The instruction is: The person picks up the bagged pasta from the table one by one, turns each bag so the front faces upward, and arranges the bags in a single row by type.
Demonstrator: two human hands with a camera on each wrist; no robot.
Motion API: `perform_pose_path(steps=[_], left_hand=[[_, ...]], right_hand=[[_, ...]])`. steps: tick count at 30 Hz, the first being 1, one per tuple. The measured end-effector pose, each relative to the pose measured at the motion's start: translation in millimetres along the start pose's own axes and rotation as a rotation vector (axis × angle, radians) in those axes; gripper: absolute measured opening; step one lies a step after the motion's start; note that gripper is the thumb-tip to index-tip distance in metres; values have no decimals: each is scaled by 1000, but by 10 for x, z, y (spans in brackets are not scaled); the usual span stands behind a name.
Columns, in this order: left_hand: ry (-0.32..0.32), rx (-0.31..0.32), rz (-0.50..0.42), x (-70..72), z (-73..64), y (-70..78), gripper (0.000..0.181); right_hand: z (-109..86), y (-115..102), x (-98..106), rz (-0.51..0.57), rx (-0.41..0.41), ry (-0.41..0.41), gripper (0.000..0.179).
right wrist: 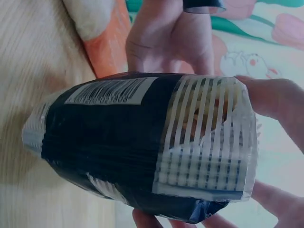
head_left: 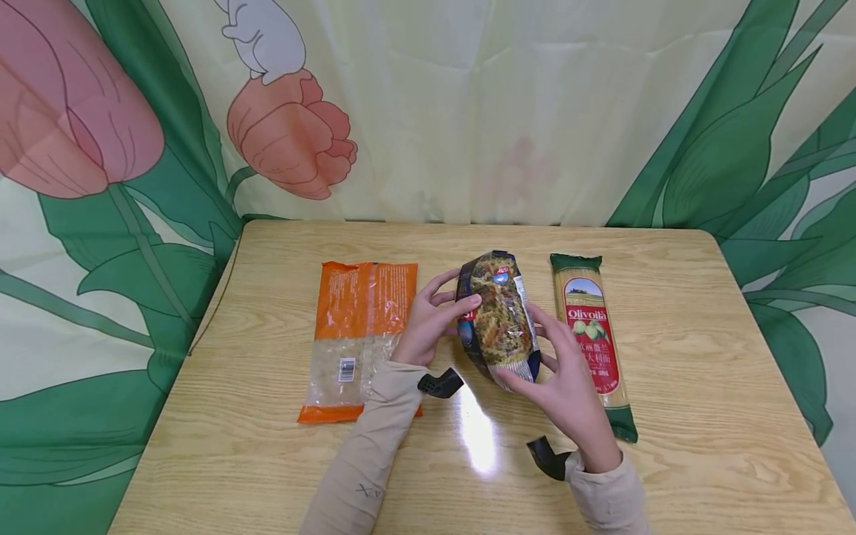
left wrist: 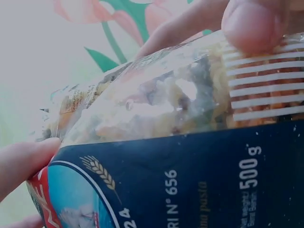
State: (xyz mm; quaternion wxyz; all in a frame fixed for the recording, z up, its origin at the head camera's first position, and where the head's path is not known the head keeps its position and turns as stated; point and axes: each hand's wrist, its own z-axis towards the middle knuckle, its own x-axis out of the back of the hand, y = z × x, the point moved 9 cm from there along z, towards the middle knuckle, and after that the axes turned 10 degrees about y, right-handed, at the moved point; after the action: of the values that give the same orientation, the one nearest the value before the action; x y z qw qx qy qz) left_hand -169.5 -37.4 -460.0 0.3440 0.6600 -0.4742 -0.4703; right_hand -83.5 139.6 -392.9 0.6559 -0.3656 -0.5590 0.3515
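Both hands hold a dark blue bag of short pasta (head_left: pixel 498 316) above the middle of the table, tilted, its clear window showing the pasta. My left hand (head_left: pixel 428 323) grips its left side, thumb lying across the front and fingers behind. At the lower right, my right hand (head_left: pixel 568 379) has its thumb on the striped bottom end and its fingers round the right side. The left wrist view shows the printed blue side of the pasta bag (left wrist: pixel 156 185) with "500 g". In the right wrist view the bag's end (right wrist: pixel 109 137) carries a barcode label.
An orange and clear packet (head_left: pixel 344 312) with a barcode lies left of the hands, partly under the left forearm. To the right lies a green-ended pack of spaghetti (head_left: pixel 591 334) with a red label. Behind the wooden table (head_left: pixel 695 357) hangs a flowered curtain (head_left: pixel 428 111).
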Motion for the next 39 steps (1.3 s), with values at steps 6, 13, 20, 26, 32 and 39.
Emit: perform_pose_path(steps=[6,13,20,26,32,39], left_hand=[[-35,-22,55,-8,-18,13,56],[-78,-34,93,-10,-32,54,57],[-98,-54,122,33,-42,97,52],[-107,-56,88,58,3,133,51],[-132,-55,58,61,6,157,50],[-137,-36,30,53,-8,162,53]], right_hand=[[13,61,0,52,-8,9,88],[31,131,4,114,-14,34,85],[41,198,49,160,-36,68,82],[70,266,116,306,-97,42,82],[65,370,115,487,-183,-25,81],[62,410,67,662,-174,-70,82]])
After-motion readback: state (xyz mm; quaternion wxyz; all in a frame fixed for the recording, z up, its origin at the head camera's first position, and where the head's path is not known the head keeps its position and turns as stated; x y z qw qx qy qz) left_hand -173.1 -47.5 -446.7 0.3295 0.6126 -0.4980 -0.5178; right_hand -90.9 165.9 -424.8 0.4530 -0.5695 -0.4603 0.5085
